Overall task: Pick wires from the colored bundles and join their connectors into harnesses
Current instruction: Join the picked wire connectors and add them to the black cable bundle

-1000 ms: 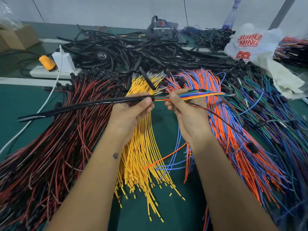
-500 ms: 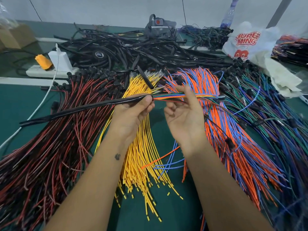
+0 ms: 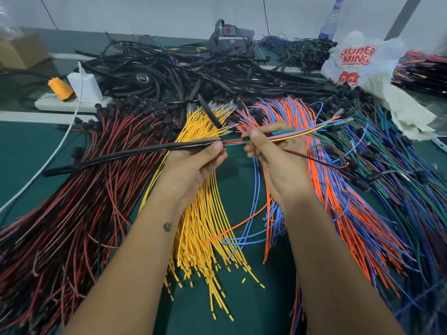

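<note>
Threading step: left hand (image 3: 193, 163) pinches the sleeve (image 3: 135, 154) mouth, right hand (image 3: 273, 151) pinches the wires (image 3: 294, 134) just beside it. Next, probably push them further in.

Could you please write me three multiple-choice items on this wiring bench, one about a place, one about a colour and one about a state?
1. Where does the yellow wire bundle lie?
A. Right of the orange and blue bundle
B. Between the red and black bundle and the orange and blue bundle
C. On the white bag

2. What colour is the sleeve?
A. Black
B. White
C. Yellow

3. What is the right hand doing?
A. Resting flat
B. Pinching coloured wires
C. Hanging idle

Answers: B, it lies between them; A, the sleeve in the left hand is black; B, thumb and fingers close on the wires.
</note>
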A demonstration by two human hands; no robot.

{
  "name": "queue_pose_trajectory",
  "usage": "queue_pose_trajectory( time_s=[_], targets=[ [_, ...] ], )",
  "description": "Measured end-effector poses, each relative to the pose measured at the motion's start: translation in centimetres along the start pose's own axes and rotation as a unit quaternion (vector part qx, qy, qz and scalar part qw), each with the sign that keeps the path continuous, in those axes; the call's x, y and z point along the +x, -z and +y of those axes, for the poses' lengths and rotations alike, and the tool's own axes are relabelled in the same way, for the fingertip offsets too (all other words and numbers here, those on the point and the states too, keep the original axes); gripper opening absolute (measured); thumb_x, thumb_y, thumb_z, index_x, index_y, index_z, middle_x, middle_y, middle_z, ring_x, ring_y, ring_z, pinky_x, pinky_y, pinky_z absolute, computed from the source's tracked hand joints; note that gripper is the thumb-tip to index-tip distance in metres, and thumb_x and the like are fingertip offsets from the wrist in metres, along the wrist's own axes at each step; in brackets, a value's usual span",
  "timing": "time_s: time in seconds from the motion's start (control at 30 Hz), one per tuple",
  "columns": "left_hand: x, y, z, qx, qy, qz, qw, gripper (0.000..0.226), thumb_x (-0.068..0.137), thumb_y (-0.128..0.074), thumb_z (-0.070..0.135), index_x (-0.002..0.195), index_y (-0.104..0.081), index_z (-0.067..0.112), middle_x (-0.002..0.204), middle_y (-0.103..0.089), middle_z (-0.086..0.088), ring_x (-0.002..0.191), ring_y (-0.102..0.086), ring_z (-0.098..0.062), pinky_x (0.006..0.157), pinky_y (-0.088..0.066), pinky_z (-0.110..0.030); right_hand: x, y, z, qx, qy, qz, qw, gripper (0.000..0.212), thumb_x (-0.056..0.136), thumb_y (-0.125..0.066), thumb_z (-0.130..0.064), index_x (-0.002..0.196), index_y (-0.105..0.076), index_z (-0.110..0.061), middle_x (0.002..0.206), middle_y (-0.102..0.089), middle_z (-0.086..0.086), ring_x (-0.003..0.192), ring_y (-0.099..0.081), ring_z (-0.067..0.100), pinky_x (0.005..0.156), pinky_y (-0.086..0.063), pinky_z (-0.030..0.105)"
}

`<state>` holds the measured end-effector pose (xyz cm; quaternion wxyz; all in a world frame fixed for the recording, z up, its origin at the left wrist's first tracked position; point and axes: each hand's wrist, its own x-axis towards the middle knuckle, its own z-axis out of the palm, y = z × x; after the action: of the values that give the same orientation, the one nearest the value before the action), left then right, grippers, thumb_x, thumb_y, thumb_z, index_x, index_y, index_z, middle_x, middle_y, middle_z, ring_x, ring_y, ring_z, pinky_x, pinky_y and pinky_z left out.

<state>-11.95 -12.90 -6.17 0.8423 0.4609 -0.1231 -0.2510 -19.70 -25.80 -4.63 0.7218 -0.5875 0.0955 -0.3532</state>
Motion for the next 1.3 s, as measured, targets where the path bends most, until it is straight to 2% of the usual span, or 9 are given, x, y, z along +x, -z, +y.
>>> queue_pose_trajectory(
  time_s=[0.27, 0.43, 0.57, 0.73, 0.83, 0.93, 1.0, 1.17, 1.3],
  targets=[
    [-0.4, -0.5, -0.3, 0.001, -0.029, -0.056, 0.998, 0.012, 0.069, -0.067, 0.006, 0.076, -0.076, 0.012, 0.078, -0.073, -0.004, 0.073, -0.071, -0.015, 0.065, -0.053, -0.015, -0.5, -0.9, 0.9, 0.012, 0.01, -0.007, 1.0, 0.022, 0.085, -0.066, 0.005, 0.072, -0.065, -0.013, 0.061, -0.062, -0.002, 0.056, -0.059, 0.01, 0.055, -0.045, 0.018],
    [-0.4, -0.4, -0.4, 0.002, -0.059, -0.06, 0.996, 0.016, 0.068, -0.069, 0.005, 0.079, -0.075, 0.014, 0.08, -0.073, -0.004, 0.077, -0.07, -0.014, 0.07, -0.053, -0.016, -0.6, -1.3, 1.1, 0.017, -0.008, 0.002, 1.0, 0.017, 0.088, -0.063, 0.004, 0.077, -0.061, -0.008, 0.056, -0.061, 0.0, 0.049, -0.058, 0.009, 0.047, -0.043, 0.017],
    [-0.5, -0.5, -0.4, 0.01, -0.069, -0.063, 0.996, 0.015, 0.066, -0.069, 0.007, 0.076, -0.076, 0.016, 0.078, -0.072, 0.0, 0.077, -0.069, -0.011, 0.071, -0.053, -0.016, -0.6, -1.5, 1.1, 0.012, -0.025, 0.007, 1.0, 0.012, 0.089, -0.062, 0.003, 0.08, -0.059, -0.004, 0.064, -0.062, 0.009, 0.051, -0.06, 0.011, 0.049, -0.046, 0.019],
    [-0.1, -0.4, -0.4, 0.012, -0.036, -0.009, 0.999, 0.019, 0.067, -0.07, 0.012, 0.085, -0.069, 0.01, 0.074, -0.072, 0.0, 0.069, -0.069, -0.01, 0.064, -0.052, -0.014, -0.8, -1.4, 1.3, -0.025, -0.01, -0.025, 0.999, 0.018, 0.087, -0.063, 0.006, 0.076, -0.06, -0.007, 0.056, -0.063, 0.0, 0.052, -0.061, 0.01, 0.05, -0.047, 0.019],
    [-0.3, -0.4, -0.4, 0.062, 0.004, -0.043, 0.997, 0.008, 0.075, -0.068, 0.016, 0.08, -0.074, 0.014, 0.07, -0.07, 0.002, 0.067, -0.067, -0.007, 0.061, -0.052, -0.014, -0.9, -1.6, 1.5, -0.05, 0.006, -0.042, 0.998, 0.02, 0.087, -0.063, 0.006, 0.074, -0.063, -0.009, 0.053, -0.062, -0.001, 0.051, -0.06, 0.009, 0.05, -0.046, 0.018],
    [-0.3, -0.6, -0.4, 0.092, 0.027, -0.05, 0.994, 0.017, 0.087, -0.064, 0.014, 0.074, -0.076, 0.017, 0.065, -0.068, 0.005, 0.066, -0.065, -0.005, 0.06, -0.051, -0.014, -0.9, -1.7, 1.7, -0.053, 0.004, -0.015, 0.998, 0.017, 0.087, -0.065, 0.0, 0.074, -0.064, -0.011, 0.054, -0.062, -0.001, 0.051, -0.058, 0.009, 0.051, -0.045, 0.018],
    [-0.2, -0.6, -0.3, 0.053, 0.024, -0.033, 0.998, 0.019, 0.088, -0.062, 0.007, 0.076, -0.075, 0.015, 0.071, -0.071, 0.003, 0.067, -0.066, -0.005, 0.059, -0.051, -0.013, -0.8, -1.7, 1.8, -0.027, -0.009, -0.014, 0.999, 0.016, 0.088, -0.066, -0.002, 0.075, -0.065, -0.012, 0.058, -0.063, -0.003, 0.053, -0.057, 0.008, 0.052, -0.044, 0.017],
    [-0.3, -0.7, -0.3, -0.021, -0.001, -0.016, 1.0, 0.011, 0.087, -0.059, -0.003, 0.087, -0.066, 0.004, 0.075, -0.072, -0.001, 0.067, -0.067, -0.007, 0.06, -0.052, -0.014, -0.8, -1.3, 1.5, 0.158, -0.101, -0.053, 0.981, 0.009, 0.094, -0.055, -0.006, 0.089, -0.061, -0.008, 0.068, -0.068, 0.0, 0.057, -0.063, 0.009, 0.057, -0.048, 0.017],
    [-0.4, -0.8, -0.2, -0.026, -0.001, 0.004, 1.0, 0.009, 0.085, -0.06, -0.003, 0.087, -0.066, 0.003, 0.07, -0.071, 0.001, 0.062, -0.066, -0.006, 0.058, -0.052, -0.012, -0.8, -1.0, 1.2, 0.121, -0.08, -0.057, 0.988, 0.017, 0.092, -0.054, 0.004, 0.081, -0.061, -0.007, 0.067, -0.067, 0.0, 0.06, -0.064, 0.01, 0.06, -0.05, 0.017]
  ],
)
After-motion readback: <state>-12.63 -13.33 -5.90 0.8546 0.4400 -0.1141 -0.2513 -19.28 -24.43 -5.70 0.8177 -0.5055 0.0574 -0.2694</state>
